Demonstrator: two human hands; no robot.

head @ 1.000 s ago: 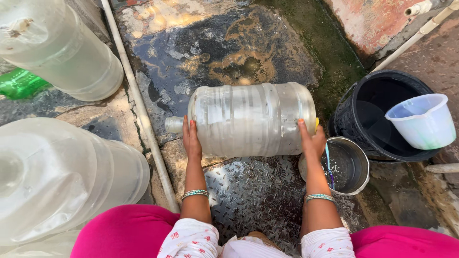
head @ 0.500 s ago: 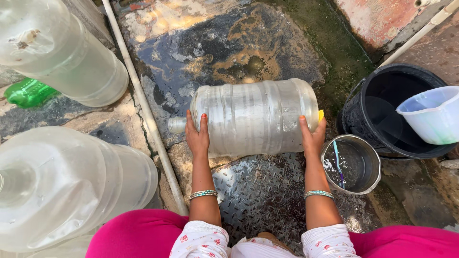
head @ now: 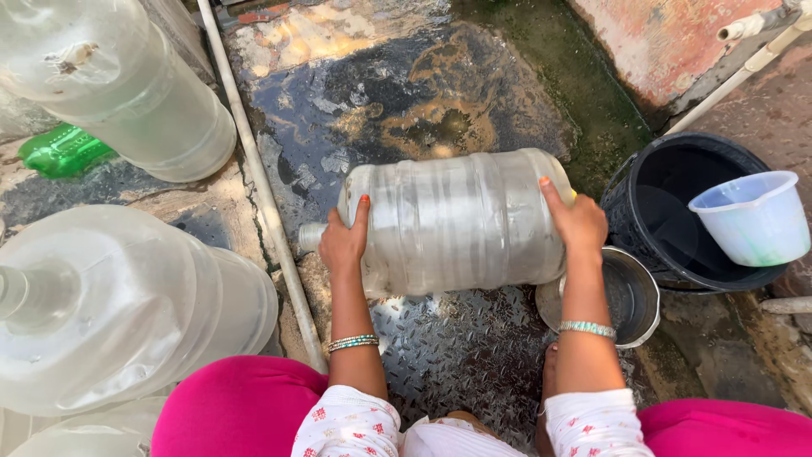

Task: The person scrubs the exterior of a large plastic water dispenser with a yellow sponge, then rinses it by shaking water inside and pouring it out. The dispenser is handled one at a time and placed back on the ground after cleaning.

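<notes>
Two large clear plastic water jugs (head: 118, 313) (head: 110, 80) stand at the left of the wet, dark stone floor (head: 381, 93); between the person's hands a third large translucent ribbed plastic jug (head: 452, 222) lies on its side above the embossed metal plate (head: 457, 355), neck pointing left. The left hand (head: 342, 245) grips the shoulder near the neck and the right hand (head: 579, 224) clasps the base end, both closed around the jug. A black round plastic bucket (head: 668, 211) holding a pale blue plastic tub (head: 753, 216) stands at the right, a small steel pot (head: 630, 296) touching it. Probable hazards: wet plastic may slip from the grip; the jug's base could knock the pot; the slick floor offers poor footing.
</notes>
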